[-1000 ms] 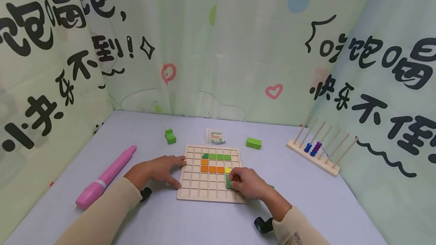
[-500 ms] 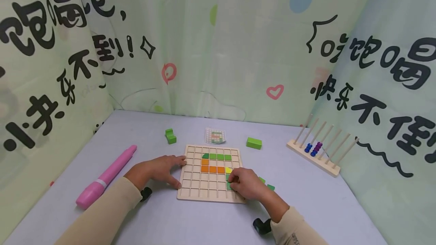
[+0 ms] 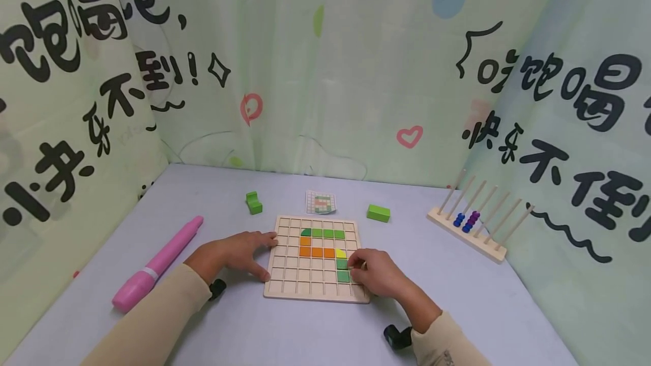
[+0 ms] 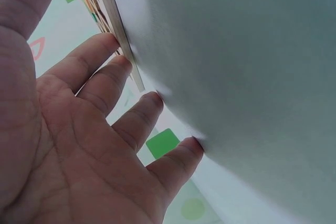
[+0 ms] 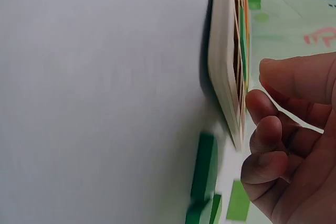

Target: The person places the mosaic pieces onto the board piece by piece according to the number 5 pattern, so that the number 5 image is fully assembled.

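A wooden grid board lies flat on the table with coloured pieces set in its squares. Near the top are a dark green piece and a light green strip; below runs an orange L-shape, ending beside a yellow piece. A two-square green piece sits under the yellow one. My left hand steadies the board's left edge, its fingers extended along the side. Over the right edge hovers my right hand, fingers loosely bent, nothing between thumb and index finger.
Behind the board are a pattern card, a green step-shaped block and a green rectangular block. Dark green blocks lie beside the board's right side. A pink stick lies left; a peg abacus stands right.
My right hand has drawn back to the right from the two-square green piece, leaving it fully visible on the board. The left hand has kept its place at the left edge.
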`<move>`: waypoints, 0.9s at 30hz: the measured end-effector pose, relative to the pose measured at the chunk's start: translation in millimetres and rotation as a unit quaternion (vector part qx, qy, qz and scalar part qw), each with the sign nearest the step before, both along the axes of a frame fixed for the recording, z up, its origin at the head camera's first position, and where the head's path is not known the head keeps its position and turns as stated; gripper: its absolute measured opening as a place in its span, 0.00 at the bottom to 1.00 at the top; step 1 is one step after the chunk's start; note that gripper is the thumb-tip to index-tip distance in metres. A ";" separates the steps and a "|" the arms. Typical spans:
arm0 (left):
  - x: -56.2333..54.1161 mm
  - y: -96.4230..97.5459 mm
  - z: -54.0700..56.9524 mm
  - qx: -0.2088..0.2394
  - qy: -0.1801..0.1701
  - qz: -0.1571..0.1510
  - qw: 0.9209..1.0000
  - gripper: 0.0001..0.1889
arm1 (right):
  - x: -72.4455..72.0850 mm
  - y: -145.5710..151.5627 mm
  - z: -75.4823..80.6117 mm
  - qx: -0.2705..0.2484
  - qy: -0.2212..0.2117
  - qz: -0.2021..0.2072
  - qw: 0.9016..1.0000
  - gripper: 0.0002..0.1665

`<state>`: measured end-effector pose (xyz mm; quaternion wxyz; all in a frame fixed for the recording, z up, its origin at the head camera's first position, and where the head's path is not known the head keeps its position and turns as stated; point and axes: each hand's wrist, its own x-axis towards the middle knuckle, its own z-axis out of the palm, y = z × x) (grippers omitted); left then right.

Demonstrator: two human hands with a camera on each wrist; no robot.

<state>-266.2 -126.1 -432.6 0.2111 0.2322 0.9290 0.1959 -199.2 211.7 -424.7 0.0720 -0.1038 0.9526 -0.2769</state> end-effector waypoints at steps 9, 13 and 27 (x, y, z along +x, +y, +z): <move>2.0 -0.8 1.5 0.002 0.009 -0.012 1.000 0.47 | 0.4 49.5 0.5 0.021 -0.002 -0.086 0.996 0.06; 1.8 -0.4 2.1 0.001 0.006 -0.009 1.000 0.48 | 6.0 71.1 0.0 0.027 0.000 -0.098 0.995 0.07; 2.0 0.5 3.4 -0.001 0.006 -0.007 1.000 0.48 | 18.4 97.4 -5.7 0.068 -0.007 -0.101 0.993 0.12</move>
